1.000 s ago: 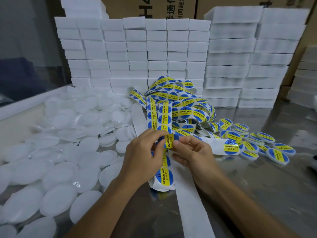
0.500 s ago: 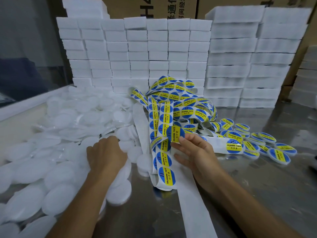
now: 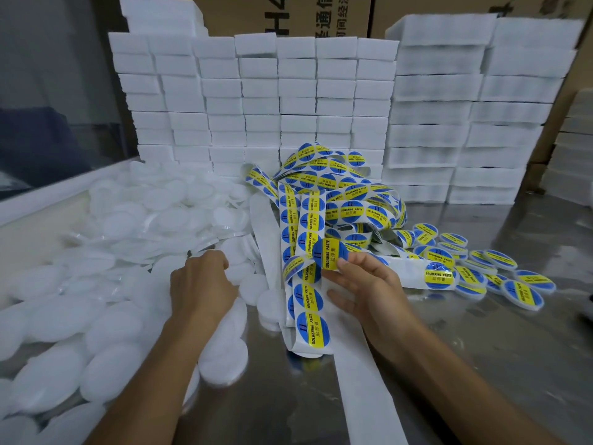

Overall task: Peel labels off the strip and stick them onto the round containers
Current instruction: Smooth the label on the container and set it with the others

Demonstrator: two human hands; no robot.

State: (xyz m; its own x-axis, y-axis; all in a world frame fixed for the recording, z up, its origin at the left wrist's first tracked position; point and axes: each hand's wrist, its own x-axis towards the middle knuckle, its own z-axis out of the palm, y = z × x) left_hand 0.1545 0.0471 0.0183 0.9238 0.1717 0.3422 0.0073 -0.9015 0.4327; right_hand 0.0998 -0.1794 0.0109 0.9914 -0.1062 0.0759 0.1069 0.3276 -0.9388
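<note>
On the steel table point(image 3: 481, 364) I am watching the job sitting early in its run. To the right, a small cluster of labelled containers point(image 3: 475, 268) is lying finished, blue-and-yellow faces up. To the left, a far bigger heap of blank containers point(image 3: 96, 284) is waiting, so I am judging most of the work as left. Between them the strip point(image 3: 308, 303) is trailing down from a tangled pile of labels, and bare backing paper point(image 3: 362, 380) is running toward me, showing where labels are already gone.

My right hand point(image 3: 362, 284) is pinching one peeled label point(image 3: 330, 253) between thumb and fingertips, holding it up just beside the strip, the other fingers loosely spread. My left hand point(image 3: 202, 284) is reaching into the blank heap, fingers curling over a container; I cannot tell whether they are gripping it yet. As I am reading it, this label is peeled but not yet stuck, and a container is being fetched for it
</note>
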